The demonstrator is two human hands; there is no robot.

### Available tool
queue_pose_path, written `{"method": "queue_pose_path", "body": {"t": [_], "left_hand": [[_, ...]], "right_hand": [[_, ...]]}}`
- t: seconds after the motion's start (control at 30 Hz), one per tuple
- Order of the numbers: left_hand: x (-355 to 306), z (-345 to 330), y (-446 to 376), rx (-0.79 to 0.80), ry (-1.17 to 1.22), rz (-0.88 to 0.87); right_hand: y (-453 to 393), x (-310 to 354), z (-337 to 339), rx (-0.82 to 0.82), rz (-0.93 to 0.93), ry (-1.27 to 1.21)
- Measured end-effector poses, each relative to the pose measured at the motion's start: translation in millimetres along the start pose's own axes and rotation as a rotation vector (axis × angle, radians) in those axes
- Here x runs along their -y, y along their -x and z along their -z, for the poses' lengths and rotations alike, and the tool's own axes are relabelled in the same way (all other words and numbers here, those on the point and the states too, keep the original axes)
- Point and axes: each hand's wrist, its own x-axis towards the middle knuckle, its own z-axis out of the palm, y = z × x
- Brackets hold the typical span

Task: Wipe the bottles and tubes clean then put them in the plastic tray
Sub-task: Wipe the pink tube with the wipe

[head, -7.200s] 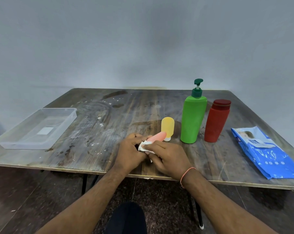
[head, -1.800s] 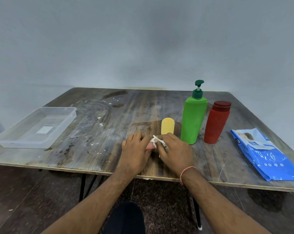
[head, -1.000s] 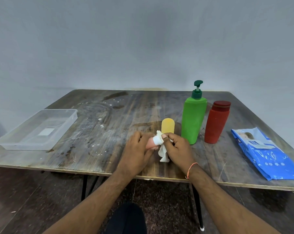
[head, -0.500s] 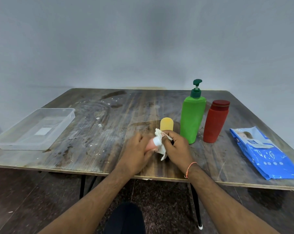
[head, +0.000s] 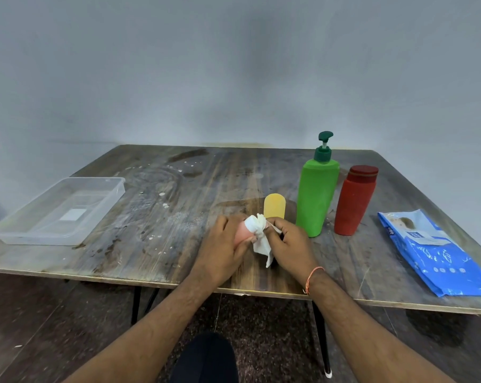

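My left hand (head: 222,248) grips a small pink tube (head: 242,234) near the table's front edge. A crumpled white wipe (head: 259,235) is wrapped around the tube's cap end, and my right hand (head: 288,246) pinches that wipe. Just behind my hands a small yellow tube (head: 274,205) stands upright. To its right stand a green pump bottle (head: 316,194) and a red bottle (head: 355,201). The clear plastic tray (head: 18,230) sits at the table's left edge with nothing in it.
A blue pack of wipes (head: 438,258) lies flat at the right front of the wooden table (head: 150,244). White specks and stains mark the tabletop between the tray and my hands. A grey wall stands behind the table.
The pink tube has turned in my left hand from lying low to tilted up. The wipe has shifted onto its cap end, and a loose corner now hangs down.
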Motion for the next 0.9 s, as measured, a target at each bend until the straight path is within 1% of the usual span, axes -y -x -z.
{"method": "queue_pose_path", "body": {"t": [0.07, 0.13, 0.3, 0.4, 0.5, 0.67, 0.77, 0.9], "left_hand": [[-0.6, -1.4, 0.5, 0.017, -0.035, -0.028], [-0.1, -1.8, 0.4, 0.01, -0.027, -0.024], [2.8, 0.0, -1.8, -0.021, 0.061, 0.046], [1.1, -0.2, -1.3, -0.002, 0.023, 0.028], [0.8, -1.7, -0.5, 0.038, -0.049, -0.008], [2.3, -2.1, -0.1, 0.025, -0.022, 0.002], [0.4, -1.5, 0.0, 0.023, -0.002, 0.004], [2.6, -1.4, -1.0, 0.014, 0.059, 0.046]], "right_hand": [[-0.9, 0.9, 0.1, -0.024, -0.011, -0.039], [-0.6, 2.1, 0.6, -0.014, -0.014, -0.059], [1.9, 1.0, 0.2, 0.086, 0.012, -0.009], [0.8, 0.8, -1.1, 0.034, 0.018, -0.011], [-0.6, 2.1, 0.0, -0.022, 0.01, -0.072], [-0.5, 1.3, -0.1, 0.009, 0.006, -0.089], [-1.6, -3.2, 0.6, 0.007, 0.0, -0.074], [1.8, -2.4, 1.0, 0.051, 0.037, -0.015]]}}
